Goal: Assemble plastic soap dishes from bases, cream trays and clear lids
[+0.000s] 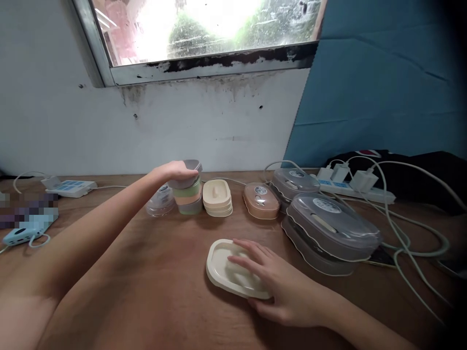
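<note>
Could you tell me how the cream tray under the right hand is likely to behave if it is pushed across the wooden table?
The cream tray looks like thin moulded plastic, so probably light and fairly stiff. Lying flat and shallow on the smooth wooden table, it would likely slide, not tip. The right hand rests across it with fingers spread, which should steady it.

Brown wooden tabletop (171,272) against a white wall (204,126), stained dark below the window (204,29). Bright daylight and greenery outside. Blue panel (383,82) to the right.
</note>
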`<state>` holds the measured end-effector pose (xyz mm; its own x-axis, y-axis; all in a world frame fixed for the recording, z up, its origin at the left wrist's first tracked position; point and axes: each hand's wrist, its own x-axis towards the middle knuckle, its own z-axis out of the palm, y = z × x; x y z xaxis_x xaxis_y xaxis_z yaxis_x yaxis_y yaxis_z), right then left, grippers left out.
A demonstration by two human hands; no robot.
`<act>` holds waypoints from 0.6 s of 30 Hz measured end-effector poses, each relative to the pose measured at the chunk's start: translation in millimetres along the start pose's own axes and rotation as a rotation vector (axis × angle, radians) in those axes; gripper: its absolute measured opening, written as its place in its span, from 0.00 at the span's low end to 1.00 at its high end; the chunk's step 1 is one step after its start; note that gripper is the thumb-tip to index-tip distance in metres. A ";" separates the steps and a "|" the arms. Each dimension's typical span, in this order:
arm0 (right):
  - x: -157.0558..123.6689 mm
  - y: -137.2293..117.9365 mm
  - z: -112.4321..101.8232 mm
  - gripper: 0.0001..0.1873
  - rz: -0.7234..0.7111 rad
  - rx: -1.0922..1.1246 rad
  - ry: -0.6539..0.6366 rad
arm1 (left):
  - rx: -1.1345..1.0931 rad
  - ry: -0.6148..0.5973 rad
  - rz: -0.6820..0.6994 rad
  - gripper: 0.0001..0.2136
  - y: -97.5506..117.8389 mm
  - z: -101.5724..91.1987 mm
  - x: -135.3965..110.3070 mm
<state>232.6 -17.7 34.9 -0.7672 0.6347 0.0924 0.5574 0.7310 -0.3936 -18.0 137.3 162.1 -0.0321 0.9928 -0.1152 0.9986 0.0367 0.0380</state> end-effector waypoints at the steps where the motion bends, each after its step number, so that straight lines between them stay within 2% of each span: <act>1: -1.0 0.9 1.3 0.34 -0.001 0.005 0.025 | 0.008 -0.013 -0.010 0.31 3.1 2.1 7.0; 3: -2.8 3.6 4.2 0.34 0.008 0.036 0.110 | 0.028 -0.031 -0.037 0.32 7.9 7.4 14.8; 6: -0.2 7.0 1.9 0.31 0.080 0.087 0.328 | 0.050 -0.035 -0.056 0.37 10.1 13.5 16.5; 10: 32.7 8.7 -22.2 0.22 0.282 -0.010 0.596 | 0.052 -0.037 -0.034 0.41 7.9 16.3 12.9; 14: 101.8 13.5 -46.0 0.26 0.537 -0.251 0.577 | 0.052 -0.010 -0.029 0.42 6.6 18.7 7.7; 18: 160.5 20.0 -43.1 0.30 0.665 -0.316 0.561 | 0.073 0.021 -0.038 0.40 7.7 21.3 1.9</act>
<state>134.3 109.6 81.2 -0.0384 0.9160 0.3992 0.9519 0.1550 -0.2641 -9.6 137.1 141.1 -0.0703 0.9931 -0.0943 0.9970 0.0669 -0.0383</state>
